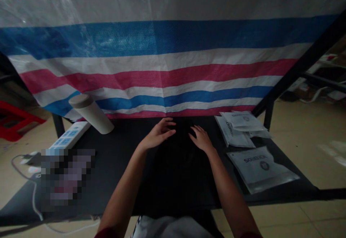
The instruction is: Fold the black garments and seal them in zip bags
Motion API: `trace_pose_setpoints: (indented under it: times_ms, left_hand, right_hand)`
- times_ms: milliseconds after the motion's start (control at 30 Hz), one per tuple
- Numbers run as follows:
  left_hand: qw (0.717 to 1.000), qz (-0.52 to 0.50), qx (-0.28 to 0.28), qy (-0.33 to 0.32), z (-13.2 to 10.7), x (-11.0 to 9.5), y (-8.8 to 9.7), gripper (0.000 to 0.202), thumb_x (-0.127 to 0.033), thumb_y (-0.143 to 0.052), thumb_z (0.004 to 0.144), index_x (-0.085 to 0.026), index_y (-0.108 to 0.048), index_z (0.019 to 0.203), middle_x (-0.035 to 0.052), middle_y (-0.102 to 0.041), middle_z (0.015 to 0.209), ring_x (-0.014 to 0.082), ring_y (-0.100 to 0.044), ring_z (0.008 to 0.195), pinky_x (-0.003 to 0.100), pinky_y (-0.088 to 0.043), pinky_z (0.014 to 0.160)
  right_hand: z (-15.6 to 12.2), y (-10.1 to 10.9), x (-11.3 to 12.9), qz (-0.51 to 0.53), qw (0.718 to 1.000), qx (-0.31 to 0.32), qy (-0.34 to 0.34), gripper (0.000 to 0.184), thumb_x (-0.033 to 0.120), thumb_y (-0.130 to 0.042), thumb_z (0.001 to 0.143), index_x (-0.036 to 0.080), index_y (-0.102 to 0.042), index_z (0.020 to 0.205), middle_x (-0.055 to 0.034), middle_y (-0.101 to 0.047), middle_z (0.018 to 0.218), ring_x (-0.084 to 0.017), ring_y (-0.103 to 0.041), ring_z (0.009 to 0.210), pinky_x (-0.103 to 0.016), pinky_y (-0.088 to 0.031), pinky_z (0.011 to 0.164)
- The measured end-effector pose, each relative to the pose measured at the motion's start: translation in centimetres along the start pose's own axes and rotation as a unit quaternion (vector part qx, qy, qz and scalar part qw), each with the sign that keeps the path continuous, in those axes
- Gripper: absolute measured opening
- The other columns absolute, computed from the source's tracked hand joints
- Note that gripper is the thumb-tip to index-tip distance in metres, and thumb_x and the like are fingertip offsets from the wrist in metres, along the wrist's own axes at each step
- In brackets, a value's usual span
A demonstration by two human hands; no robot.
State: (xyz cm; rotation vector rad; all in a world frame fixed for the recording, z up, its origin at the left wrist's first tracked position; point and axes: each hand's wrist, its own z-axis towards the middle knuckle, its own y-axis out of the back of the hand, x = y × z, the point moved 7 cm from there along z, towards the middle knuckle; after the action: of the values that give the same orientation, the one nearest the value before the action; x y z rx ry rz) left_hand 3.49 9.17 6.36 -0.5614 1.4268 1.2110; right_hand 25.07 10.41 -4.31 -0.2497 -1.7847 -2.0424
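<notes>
Over the black flat counter (121, 180), left hand (159, 133) and right hand (201, 139) sit empty, fingers loosely spread, nr silver-white foil pouches (261, 169); a careless sweep could knock the beige cylindrical flask (91, 113) onto the white power strip (70, 135).

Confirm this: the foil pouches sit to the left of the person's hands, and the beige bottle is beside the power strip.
Wrong side: the foil pouches sit to the right of both the left hand and the right hand, as the head view shows. The beige bottle is beside the power strip, as stated.
</notes>
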Motion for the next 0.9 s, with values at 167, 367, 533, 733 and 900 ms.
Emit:
trace_pose_setpoints:
  times_ms: [167,367,533,733,900]
  left_hand:
    - [0.984,0.122,-0.127,-0.022,-2.4,1.3,1.8,0.03,-0.04,-0.058,0.087,-0.019,-0.056,0.109,0.0088,-0.063,0.112,0.0181,-0.064,0.087,0.025,-0.047,0.061]
    - [0.95,0.3,0.002,-0.087,-3.5,1.3,-3.0,0.032,-0.034,-0.052,0.092,-0.022,-0.053,0.121,0.0079,-0.062,0.121,0.023,-0.058,0.111,0.038,-0.046,0.092]
    - [0.894,0.441,0.059,-0.051,-2.6,3.4,-4.1,0.044,-0.033,-0.056,0.087,-0.022,-0.05,0.129,0.0103,-0.055,0.134,0.0305,-0.054,0.118,0.048,-0.043,0.095]
    - [0.885,0.465,0.039,0.001,-5.0,6.7,0.2,0.035,-0.034,-0.049,0.091,-0.022,-0.056,0.123,0.0094,-0.057,0.131,0.0279,-0.057,0.11,0.044,-0.046,0.091]
    - [0.902,0.429,0.023,-0.04,-7.7,5.8,1.4,0.036,-0.036,-0.046,0.093,-0.02,-0.056,0.124,0.0105,-0.058,0.13,0.0257,-0.055,0.114,0.043,-0.043,0.098]
  right_hand:
    - [0.2,0.5,-0.3,0.041,0.999,-0.026,0.001,0.053,0.047,-0.045,0.095,0.013,-0.052,0.135,-0.0173,-0.052,0.139,-0.027,-0.045,0.132,-0.041,-0.037,0.109]
    - [0.1,0.7,-0.1,0.027,0.999,-0.031,0.017,0.043,0.042,-0.052,0.092,0.018,-0.061,0.126,-0.0146,-0.057,0.134,-0.027,-0.048,0.129,-0.042,-0.038,0.107]
    - [-0.2,0.7,0.1,0.006,1.0,-0.018,0.014,0.038,0.038,-0.054,0.091,0.021,-0.065,0.123,-0.0132,-0.056,0.136,-0.028,-0.047,0.13,-0.042,-0.039,0.106]
    - [-0.1,0.7,0.1,-0.004,1.0,-0.02,0.012,0.039,0.037,-0.058,0.089,0.019,-0.066,0.123,-0.0146,-0.057,0.134,-0.03,-0.049,0.128,-0.043,-0.04,0.105]
    - [-0.4,2.0,0.9,0.035,0.998,-0.039,0.019,0.039,0.036,-0.057,0.089,0.016,-0.065,0.122,-0.0165,-0.056,0.135,-0.03,-0.051,0.126,-0.045,-0.041,0.105]
